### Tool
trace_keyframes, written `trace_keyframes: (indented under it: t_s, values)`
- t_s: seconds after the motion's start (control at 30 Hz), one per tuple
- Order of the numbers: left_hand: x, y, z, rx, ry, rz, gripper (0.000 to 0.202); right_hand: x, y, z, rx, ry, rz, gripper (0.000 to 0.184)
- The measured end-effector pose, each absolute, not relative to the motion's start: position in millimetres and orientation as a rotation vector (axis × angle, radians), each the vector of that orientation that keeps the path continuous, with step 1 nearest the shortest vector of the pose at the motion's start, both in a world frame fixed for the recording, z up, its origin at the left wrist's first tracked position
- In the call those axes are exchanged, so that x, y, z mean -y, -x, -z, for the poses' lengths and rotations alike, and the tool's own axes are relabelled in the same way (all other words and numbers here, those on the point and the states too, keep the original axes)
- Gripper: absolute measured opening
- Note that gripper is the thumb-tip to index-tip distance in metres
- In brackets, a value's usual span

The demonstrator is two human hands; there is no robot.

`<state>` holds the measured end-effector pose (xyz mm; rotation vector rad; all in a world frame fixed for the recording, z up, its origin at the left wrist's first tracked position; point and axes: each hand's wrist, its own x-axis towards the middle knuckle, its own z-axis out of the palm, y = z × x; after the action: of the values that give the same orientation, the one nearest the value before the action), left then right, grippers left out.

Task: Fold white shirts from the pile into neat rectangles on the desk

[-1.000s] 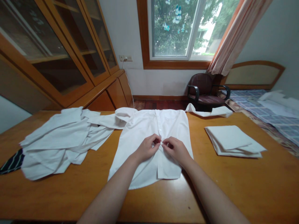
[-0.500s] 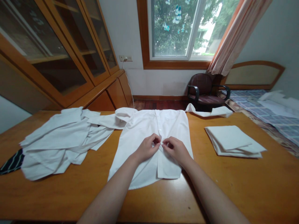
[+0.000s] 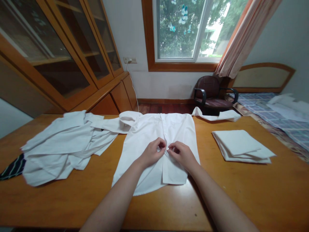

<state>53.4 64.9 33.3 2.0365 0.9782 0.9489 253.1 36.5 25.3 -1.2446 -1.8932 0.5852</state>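
A white button-up shirt (image 3: 145, 135) lies flat on the wooden table (image 3: 241, 190), front up, collar away from me. My left hand (image 3: 151, 154) pinches the left edge of the shirt's front placket at mid-chest. My right hand (image 3: 182, 155) pinches the right edge at the same spot, fingertips meeting the left hand's at a small white button (image 3: 167, 148). Both hands are closed on the fabric. The lower placket below my hands hangs apart.
A heap of crumpled white shirts (image 3: 62, 145) lies at the left, with a dark striped cloth (image 3: 12, 168) at the table's edge. A folded white stack (image 3: 241, 145) sits at the right. Beyond are a dark armchair (image 3: 212, 93), a bed (image 3: 277, 119) and a glass-fronted cabinet (image 3: 60, 54).
My fingers have shifted slightly at the placket, and the button now shows between the fingertips. Nothing else has moved.
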Motion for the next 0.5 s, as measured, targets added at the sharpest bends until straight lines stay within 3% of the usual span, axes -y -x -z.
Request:
trace_keyframes:
  t_s: [0.5]
  values:
    - [-66.0, -52.9, -32.1, -0.928, -1.986, -0.965, 0.012, -36.4, -253.2, -24.0, 1.940, 1.215, -0.559, 0.004]
